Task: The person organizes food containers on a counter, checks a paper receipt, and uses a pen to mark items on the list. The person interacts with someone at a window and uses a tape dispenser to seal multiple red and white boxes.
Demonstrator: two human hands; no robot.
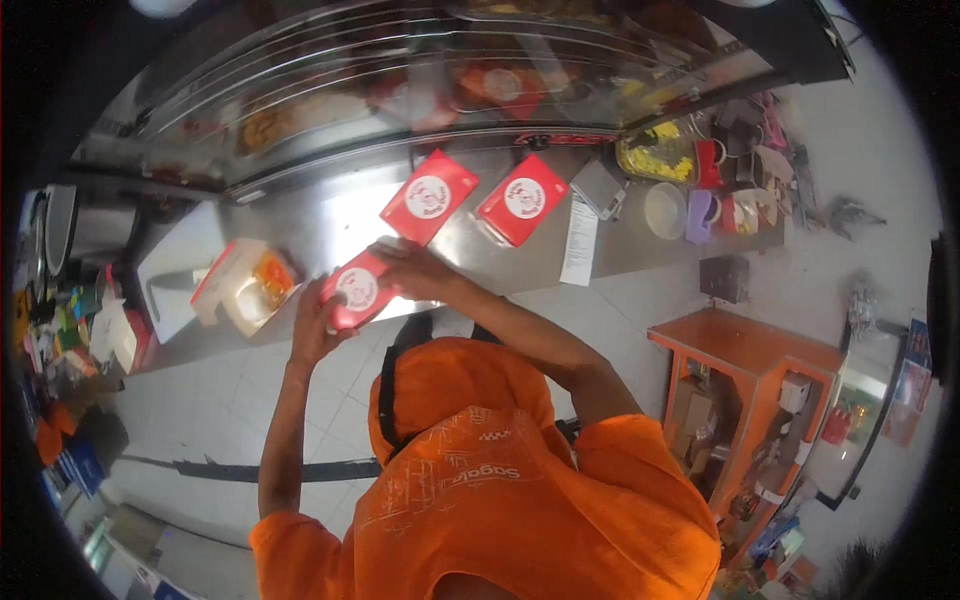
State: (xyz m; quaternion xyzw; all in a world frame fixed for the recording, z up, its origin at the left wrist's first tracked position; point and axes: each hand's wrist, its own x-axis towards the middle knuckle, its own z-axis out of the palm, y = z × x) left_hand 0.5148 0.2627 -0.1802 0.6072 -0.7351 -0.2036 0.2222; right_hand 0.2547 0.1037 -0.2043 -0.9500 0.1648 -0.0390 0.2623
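Both my hands are on a red cardboard food box [357,288] with a round white label, over the front edge of the steel counter. My left hand [316,321] grips its left side and near corner. My right hand [412,268] holds its far right side, fingers on the lid edge. Just beyond, a second red box [429,196] lies closed on the counter, and a third red box [523,201] lies to its right. Left of my hands stands an opened box [259,289] with its pale inside and some orange and yellow food showing.
A knife lies on a white cutting board [176,262] at the left. Toward the right are a paper slip [580,244], a grey metallic device [598,189], a clear round bowl [664,211] and a tray of yellow food [658,154]. A glass display case [337,90] rises behind the steel counter [495,262].
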